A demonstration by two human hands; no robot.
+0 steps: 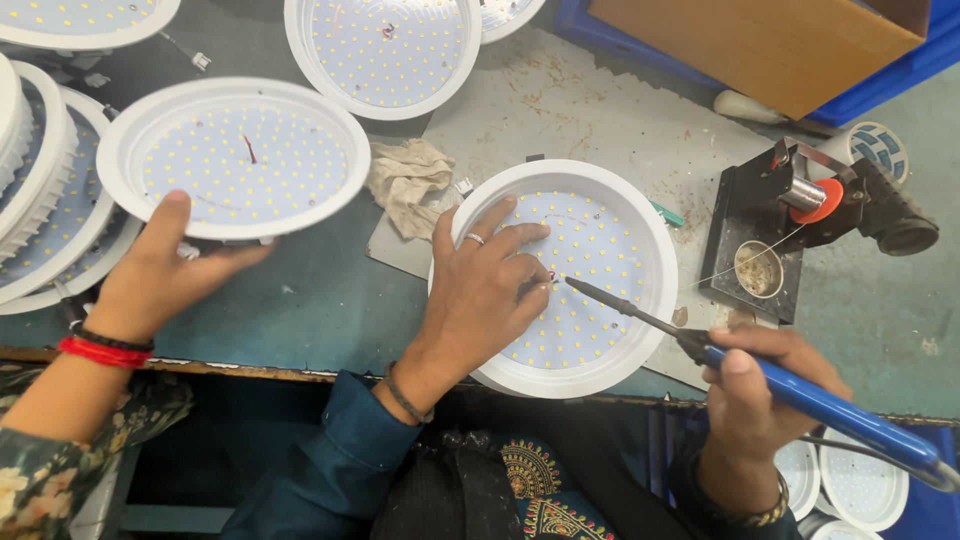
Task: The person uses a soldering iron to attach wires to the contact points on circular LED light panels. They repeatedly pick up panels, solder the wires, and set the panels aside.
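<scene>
A round white lamp housing with a board of small yellow LEDs lies on a grey mat at the table's near edge. My left hand, with a ring and a blue sleeve, rests on the board's left half, fingers pinching at a small wire. My right hand grips a blue-handled soldering iron. The iron's dark tip reaches left to the board, just beside my left fingertips.
At left, a co-worker's hand with red bangles holds another LED lamp. More lamps are stacked at far left and at the top. A rag, a black solder stand and a blue crate are nearby.
</scene>
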